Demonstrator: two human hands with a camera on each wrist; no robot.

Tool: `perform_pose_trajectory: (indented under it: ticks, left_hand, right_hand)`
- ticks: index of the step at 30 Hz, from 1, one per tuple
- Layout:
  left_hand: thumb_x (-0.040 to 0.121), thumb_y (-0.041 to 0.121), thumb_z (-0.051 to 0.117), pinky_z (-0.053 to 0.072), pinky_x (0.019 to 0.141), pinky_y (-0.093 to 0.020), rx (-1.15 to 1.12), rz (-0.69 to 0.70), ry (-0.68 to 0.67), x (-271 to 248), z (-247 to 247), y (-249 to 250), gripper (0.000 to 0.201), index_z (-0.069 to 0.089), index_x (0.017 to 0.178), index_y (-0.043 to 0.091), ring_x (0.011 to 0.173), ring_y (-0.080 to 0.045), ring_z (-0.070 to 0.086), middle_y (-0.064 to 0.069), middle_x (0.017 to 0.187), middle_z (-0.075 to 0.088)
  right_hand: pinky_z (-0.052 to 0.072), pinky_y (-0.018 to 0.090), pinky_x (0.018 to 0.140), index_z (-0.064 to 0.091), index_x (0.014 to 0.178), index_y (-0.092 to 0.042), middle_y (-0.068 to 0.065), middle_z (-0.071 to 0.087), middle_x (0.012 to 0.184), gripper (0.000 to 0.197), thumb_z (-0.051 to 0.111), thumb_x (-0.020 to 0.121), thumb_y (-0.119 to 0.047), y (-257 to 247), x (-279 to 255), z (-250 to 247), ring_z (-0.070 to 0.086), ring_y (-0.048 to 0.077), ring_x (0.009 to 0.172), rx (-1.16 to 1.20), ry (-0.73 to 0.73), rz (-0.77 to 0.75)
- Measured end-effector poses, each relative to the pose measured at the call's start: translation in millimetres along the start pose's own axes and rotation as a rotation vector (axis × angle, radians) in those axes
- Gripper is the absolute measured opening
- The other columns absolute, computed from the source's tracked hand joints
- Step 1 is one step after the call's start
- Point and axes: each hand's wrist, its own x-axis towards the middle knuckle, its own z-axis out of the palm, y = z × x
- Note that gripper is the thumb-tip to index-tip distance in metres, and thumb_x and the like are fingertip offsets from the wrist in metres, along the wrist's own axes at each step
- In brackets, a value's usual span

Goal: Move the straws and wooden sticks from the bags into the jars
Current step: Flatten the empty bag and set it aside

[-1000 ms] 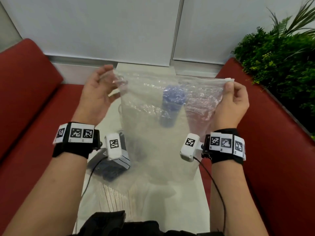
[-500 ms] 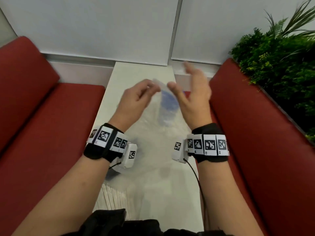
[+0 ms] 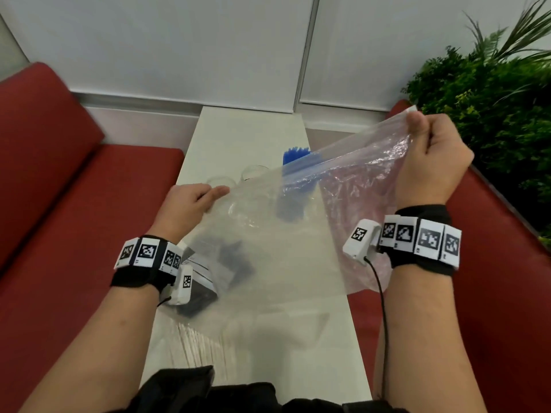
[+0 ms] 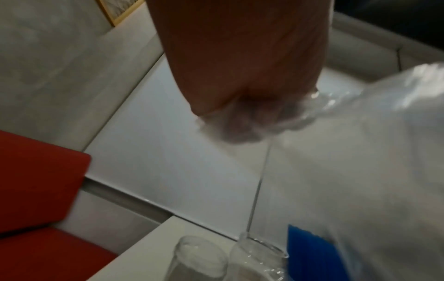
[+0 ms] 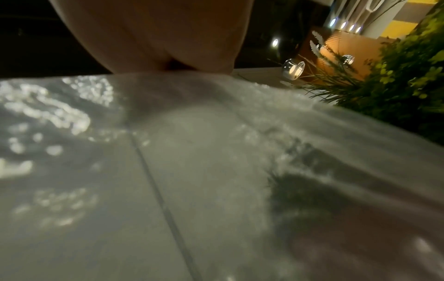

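The clear plastic bag (image 3: 286, 248) is stretched in the air above the white counter (image 3: 238, 138), its zip-top edge running as a long slanted line from low at the person's left to high at their right. The right hand (image 3: 429, 162) grips the bag's raised top corner, thumb and curled fingers pinching the film up beside the green plant (image 3: 492, 99). The left hand (image 3: 187, 204) holds the bag's lower edge; in the left wrist view its fingers (image 4: 240, 121) are curled round a bunch of crumpled film. From these two grips the bag hangs down as a wide sheet toward the person, and its bottom part lies over the near half of the counter. Behind the bag, toward the far end of the counter, a bundle of blue straws (image 3: 293, 156) stands upright, long axis vertical, tips pointing up just above the bag's top edge; the lower part shows only dimly through the plastic. Left of the straws stand two clear glass jars (image 3: 253, 172), mouths up, side by side; whether they touch cannot be told. Beneath the bag, near the person's left wrist, lies a dark packet (image 3: 208, 281) with a white label, blurred by the film. Nearer the person, pale wooden sticks (image 3: 196, 347) lie flat on the counter in another bag, long axes pointing roughly away from the person. Red seats (image 3: 59, 219) flank the counter.
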Motion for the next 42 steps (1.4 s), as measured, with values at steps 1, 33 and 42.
perform_pose_trajectory:
  ticks: [1,33,42]
  left_hand:
    - [0.089,0.075,0.053,0.036,0.051,-0.029,0.008,-0.023,0.064,0.0,-1.8,-7.3,0.061,0.055,0.056,0.024,0.041,-0.008,0.041,0.008,0.041,0.046]
    - [0.106,0.030,0.056,0.040,0.049,-0.025,-0.822,-0.436,0.138,12.2,-19.0,-12.9,0.018,0.068,0.098,0.020,0.053,-0.010,0.048,0.005,0.068,0.060]
    - [0.082,0.019,0.076,0.060,0.071,-0.022,-0.737,-0.304,-0.103,-13.0,-19.2,-25.1,0.031,0.072,0.111,0.008,0.071,-0.015,0.073,-0.009,0.085,0.077]
  right_hand:
    - [0.036,0.032,0.059,0.065,0.086,-0.010,0.002,0.052,0.065,0.051,0.049,0.100,-0.056,1.4,1.3,-1.5,0.043,0.011,0.062,-0.003,0.008,0.007]
    - [0.047,0.026,0.063,0.076,0.102,-0.021,0.004,0.070,0.077,0.027,0.073,0.083,-0.039,70.6,-160.5,103.9,0.065,0.017,0.066,0.790,-0.922,0.907]
    - [0.056,0.023,0.072,0.079,0.094,-0.017,0.002,0.075,0.093,0.008,0.074,0.088,-0.017,91.6,-126.0,72.5,0.068,0.013,0.079,0.807,-0.767,0.845]
